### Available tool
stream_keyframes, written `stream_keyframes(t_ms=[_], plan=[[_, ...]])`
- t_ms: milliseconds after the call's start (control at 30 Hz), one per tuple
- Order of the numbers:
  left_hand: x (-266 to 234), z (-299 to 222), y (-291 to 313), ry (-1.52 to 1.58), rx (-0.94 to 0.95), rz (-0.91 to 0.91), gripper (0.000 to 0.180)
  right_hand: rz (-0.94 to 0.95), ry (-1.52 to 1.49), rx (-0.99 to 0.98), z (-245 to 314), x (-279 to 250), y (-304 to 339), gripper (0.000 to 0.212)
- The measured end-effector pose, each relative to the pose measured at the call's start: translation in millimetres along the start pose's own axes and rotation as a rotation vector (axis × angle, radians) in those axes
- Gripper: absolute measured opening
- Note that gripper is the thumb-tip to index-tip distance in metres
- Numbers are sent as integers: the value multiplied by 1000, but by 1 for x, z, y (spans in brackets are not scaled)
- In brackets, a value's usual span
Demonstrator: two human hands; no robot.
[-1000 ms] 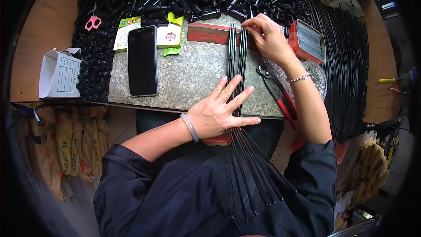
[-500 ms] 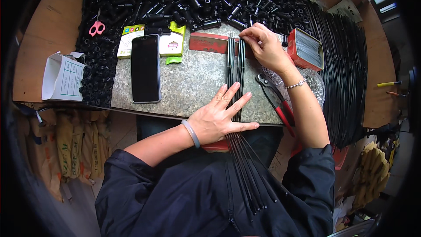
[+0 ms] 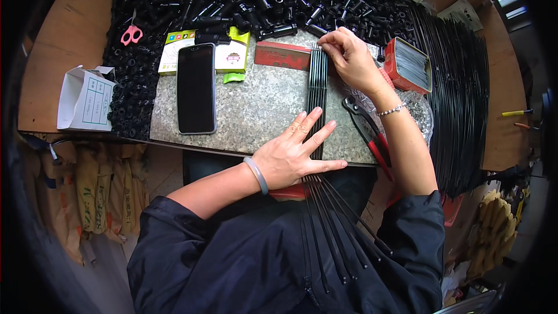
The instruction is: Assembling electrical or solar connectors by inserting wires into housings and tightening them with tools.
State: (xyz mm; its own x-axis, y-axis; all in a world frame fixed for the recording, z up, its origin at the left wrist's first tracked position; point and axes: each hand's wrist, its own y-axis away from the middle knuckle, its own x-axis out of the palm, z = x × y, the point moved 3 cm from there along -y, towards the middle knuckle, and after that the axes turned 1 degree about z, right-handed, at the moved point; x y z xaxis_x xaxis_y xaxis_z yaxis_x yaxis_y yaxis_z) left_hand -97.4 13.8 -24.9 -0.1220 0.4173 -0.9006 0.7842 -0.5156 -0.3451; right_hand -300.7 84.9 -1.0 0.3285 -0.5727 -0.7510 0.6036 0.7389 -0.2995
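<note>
1. Across the middle of the frame, a row of black rods (image 3: 317, 81) lies side by side on the speckled board (image 3: 256, 104). Their upper ends cross the red bar (image 3: 282, 56); their lower ends fan out over the dark clothing (image 3: 232, 244) at lower centre.
2. Left hand (image 3: 290, 154), at centre: palm down, fingers spread over the rods near the board's lower edge. Light, even pressure seems best, enough to prevent rolling while letting one rod slide.
3. Right hand (image 3: 353, 61), at upper centre: thumb and fingertips drawn together at the rods' upper ends. Whether they pinch a rod or merely nudge the tips cannot be told.
4. Alignment: small sideways touches at the tips should keep the rods parallel, level and uncrossed; a hard push would probably make one ride over its neighbour.
5. Likely hazards: the fanned ends could drag on the clothing, so the forearms are best held clear. The pliers (image 3: 376, 152), right of centre, lie apart from the row.
</note>
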Motion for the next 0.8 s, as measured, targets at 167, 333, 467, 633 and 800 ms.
stream_keyframes(t_ms=[167, 333, 467, 633, 800], plan=[[-1, -1, 0, 5, 1, -11, 60, -72, -42, -69, 1, 4, 0, 8], [-1, -1, 1, -4, 3, -14, 56, -101, -82, 206, -33, -16, 9, 14], [-4, -1, 0, 13, -3, -3, 53, -52, 39, 203, -32, -18, 14, 19], [-4, -1, -2, 4, 6, 12, 53, 24, -10, 281, -27, -16, 9, 20], [-3, -1, -2, -8, 11, 13, 54, 24, 3, 283, -25, -16, 8, 21]])
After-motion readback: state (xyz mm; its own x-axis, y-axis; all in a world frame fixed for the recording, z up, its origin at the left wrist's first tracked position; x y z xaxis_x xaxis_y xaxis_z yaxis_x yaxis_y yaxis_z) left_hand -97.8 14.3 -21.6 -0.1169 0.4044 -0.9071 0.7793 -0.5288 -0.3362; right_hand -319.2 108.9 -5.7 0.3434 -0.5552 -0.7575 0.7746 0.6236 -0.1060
